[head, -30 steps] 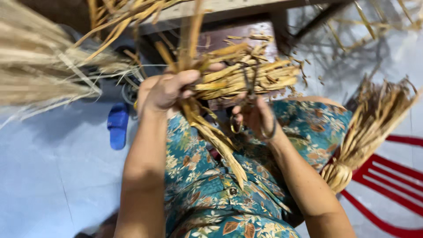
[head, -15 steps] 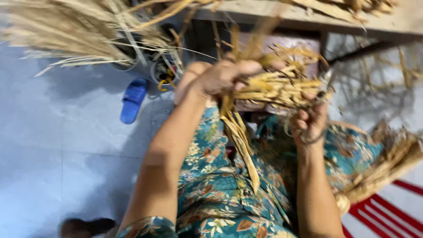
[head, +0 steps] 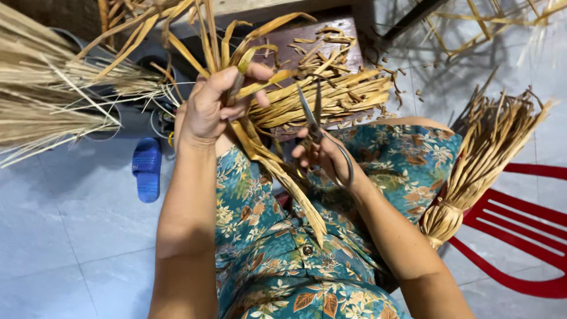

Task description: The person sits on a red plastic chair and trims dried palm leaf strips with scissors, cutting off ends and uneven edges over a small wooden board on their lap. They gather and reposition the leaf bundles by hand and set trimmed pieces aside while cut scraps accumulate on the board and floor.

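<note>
My left hand (head: 214, 105) grips a bunch of dried straw-coloured leaf strips (head: 273, 160); their ends hang down over my lap in teal floral cloth (head: 266, 248). My right hand (head: 322, 155) holds metal scissors (head: 311, 113), blades pointing up beside the strips. Just beyond the scissors a pile of cut strips (head: 331, 94) lies on a dark wooden stool (head: 307, 32).
A large bundle of dry grass (head: 47, 100) fills the left. A tied bundle of strips (head: 478, 171) leans on a red plastic chair (head: 520, 236) at the right. A blue slipper (head: 146, 168) lies on the grey tiled floor (head: 71, 236). Loose strips are scattered at the top right.
The view has swung and steadied. My left hand stays closed on the strips; my right hand with the scissors has moved closer beneath the bunch, blades up.
</note>
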{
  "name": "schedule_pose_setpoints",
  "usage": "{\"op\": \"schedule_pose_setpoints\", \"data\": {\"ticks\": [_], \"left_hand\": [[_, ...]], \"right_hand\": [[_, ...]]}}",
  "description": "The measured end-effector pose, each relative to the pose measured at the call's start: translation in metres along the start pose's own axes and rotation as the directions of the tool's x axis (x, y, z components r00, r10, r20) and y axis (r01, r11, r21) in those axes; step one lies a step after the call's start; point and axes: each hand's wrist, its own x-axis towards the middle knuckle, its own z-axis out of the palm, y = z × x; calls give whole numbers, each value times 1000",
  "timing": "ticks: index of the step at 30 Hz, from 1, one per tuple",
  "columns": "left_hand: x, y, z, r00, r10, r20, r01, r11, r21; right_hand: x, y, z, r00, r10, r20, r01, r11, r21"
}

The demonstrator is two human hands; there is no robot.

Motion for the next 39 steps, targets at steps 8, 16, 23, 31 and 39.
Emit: {"op": "schedule_pose_setpoints", "data": {"ticks": [8,16,23,31,39], "left_hand": [[3,-3,21,990,-139,1,138,986,88],[0,-2,19,984,-176,-9,176,984,42],[-4,-14,13,973,-220,72,227,966,-126],[8,-19,33,896,-275,348,315,947,-61],[13,-24,46,850,-357,387,395,918,-20]], "right_hand": [[2,-11,2,991,-133,19,132,990,58],[-6,-16,-9,969,-32,-246,85,974,209],[6,-10,2,996,89,-22,-92,957,-276],[27,-22,-15,986,-167,23,168,968,-186],[16,-14,-30,983,-156,-100,168,977,128]]}}
